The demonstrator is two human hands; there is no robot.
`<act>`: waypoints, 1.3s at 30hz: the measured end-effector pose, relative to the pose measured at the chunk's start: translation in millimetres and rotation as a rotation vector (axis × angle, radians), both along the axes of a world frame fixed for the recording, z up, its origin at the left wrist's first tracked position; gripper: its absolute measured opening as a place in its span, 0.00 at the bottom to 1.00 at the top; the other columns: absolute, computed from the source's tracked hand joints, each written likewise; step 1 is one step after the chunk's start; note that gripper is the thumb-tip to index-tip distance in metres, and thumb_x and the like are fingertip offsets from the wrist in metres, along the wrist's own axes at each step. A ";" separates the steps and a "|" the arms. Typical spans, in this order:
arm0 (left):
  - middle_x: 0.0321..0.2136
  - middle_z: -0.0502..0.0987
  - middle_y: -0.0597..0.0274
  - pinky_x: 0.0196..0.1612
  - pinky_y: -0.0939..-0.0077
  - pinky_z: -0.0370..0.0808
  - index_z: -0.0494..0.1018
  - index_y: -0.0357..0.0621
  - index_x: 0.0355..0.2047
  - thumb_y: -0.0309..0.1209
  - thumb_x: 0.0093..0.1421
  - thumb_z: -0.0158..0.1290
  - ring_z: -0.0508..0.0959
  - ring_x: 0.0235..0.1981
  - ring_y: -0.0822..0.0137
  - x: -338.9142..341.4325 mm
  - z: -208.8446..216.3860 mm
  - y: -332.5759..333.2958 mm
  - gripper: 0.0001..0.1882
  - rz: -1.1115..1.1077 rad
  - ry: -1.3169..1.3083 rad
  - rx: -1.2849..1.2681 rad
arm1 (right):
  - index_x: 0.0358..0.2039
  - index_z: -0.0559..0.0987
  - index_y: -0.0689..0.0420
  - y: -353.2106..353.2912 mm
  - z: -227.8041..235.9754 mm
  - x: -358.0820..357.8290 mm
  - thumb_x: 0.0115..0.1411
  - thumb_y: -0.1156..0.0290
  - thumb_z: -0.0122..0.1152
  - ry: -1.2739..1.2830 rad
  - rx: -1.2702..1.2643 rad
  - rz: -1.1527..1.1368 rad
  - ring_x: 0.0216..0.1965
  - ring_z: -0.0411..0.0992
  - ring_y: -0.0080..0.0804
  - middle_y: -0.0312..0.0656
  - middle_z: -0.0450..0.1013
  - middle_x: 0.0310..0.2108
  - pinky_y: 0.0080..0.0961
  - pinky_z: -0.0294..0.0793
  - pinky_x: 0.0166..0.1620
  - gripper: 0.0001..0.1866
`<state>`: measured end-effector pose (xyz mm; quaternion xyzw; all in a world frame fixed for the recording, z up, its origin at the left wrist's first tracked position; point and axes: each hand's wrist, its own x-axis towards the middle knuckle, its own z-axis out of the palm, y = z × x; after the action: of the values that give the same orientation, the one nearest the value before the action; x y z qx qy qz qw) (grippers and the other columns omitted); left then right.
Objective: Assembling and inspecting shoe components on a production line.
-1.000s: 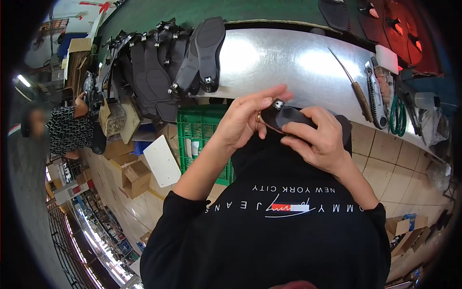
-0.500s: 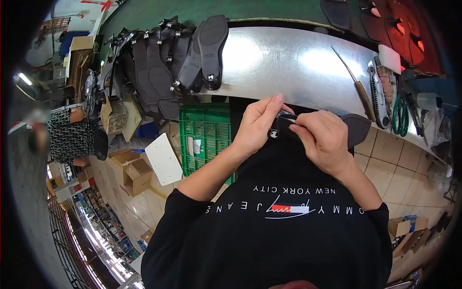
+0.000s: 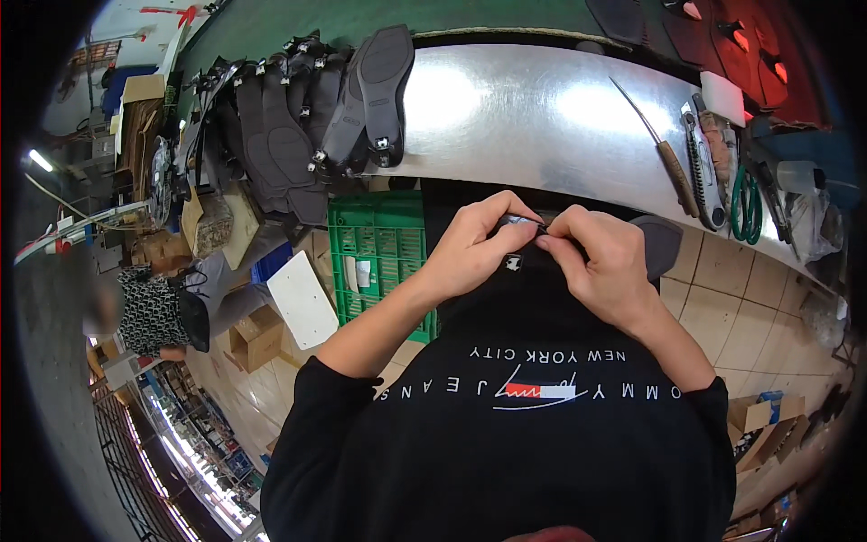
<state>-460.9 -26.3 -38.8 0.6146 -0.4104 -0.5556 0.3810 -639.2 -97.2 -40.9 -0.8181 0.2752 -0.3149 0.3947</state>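
In front of my chest, my left hand (image 3: 479,244) and my right hand (image 3: 596,257) pinch a thin black strap of a sandal between thumbs and forefingers. Both hands are closed, their fingertips almost meeting. The sandal's dark grey sole (image 3: 664,244) sticks out beyond my right hand. A shiny metal buckle (image 3: 513,263) hangs just below my left fingers. Most of the sandal is hidden behind my hands or blends into my black shirt. On the bench's left end lies a pile of similar dark sandals (image 3: 287,149) with metal buckles.
Beyond my hands runs a shiny metal bench top (image 3: 506,117). An awl (image 3: 673,172), a utility knife (image 3: 704,172) and green-handled scissors (image 3: 746,208) lie at its right end. Below stands a green plastic crate (image 3: 375,235). Another person (image 3: 158,307) is at far left.
My left hand has turned in, its thumb and forefinger now pinching the strap beside my right fingertips. The view has shifted slightly, and the person at left has moved.
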 end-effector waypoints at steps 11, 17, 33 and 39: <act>0.24 0.71 0.71 0.28 0.86 0.62 0.72 0.38 0.32 0.26 0.59 0.50 0.66 0.25 0.83 10.6 10.9 10.5 0.05 -0.012 0.085 0.067 | 0.28 0.75 0.60 0.5 -1.0 0.1 0.53 0.73 0.66 -0.015 0.436 0.085 0.22 0.73 0.31 0.41 0.73 0.19 0.25 0.69 0.26 0.08; 0.23 0.72 0.70 0.26 0.85 0.64 0.73 0.37 0.33 0.27 0.58 0.52 0.68 0.24 0.83 14.4 12.6 7.5 0.06 -0.011 0.096 -0.045 | 0.26 0.74 0.62 -28.6 5.2 7.9 0.54 0.74 0.64 0.019 0.858 0.302 0.23 0.60 0.13 0.27 0.65 0.18 0.14 0.59 0.27 0.07; 0.43 0.77 0.58 0.32 0.81 0.78 0.73 0.50 0.45 0.35 0.58 0.56 0.78 0.44 0.63 46.9 -47.3 12.6 0.14 0.841 1.250 0.272 | 0.44 0.77 0.59 -72.0 -48.2 -32.4 0.57 0.81 0.54 0.195 -0.230 -0.302 0.34 0.70 0.39 0.44 0.72 0.32 0.31 0.69 0.38 0.14; 0.34 0.79 0.65 0.28 0.80 0.77 0.75 0.51 0.36 0.38 0.56 0.60 0.78 0.38 0.65 20.1 -52.3 8.5 0.10 0.908 1.296 0.312 | 0.65 0.57 0.52 2.3 0.2 11.2 0.61 0.79 0.49 0.023 0.843 0.210 0.19 0.67 0.19 0.36 0.69 0.16 0.17 0.67 0.29 0.32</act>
<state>-440.8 -17.7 -91.1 0.3231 0.2643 -0.6435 0.6416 -628.0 -94.9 -40.6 -0.6126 0.2991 -0.1241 0.7210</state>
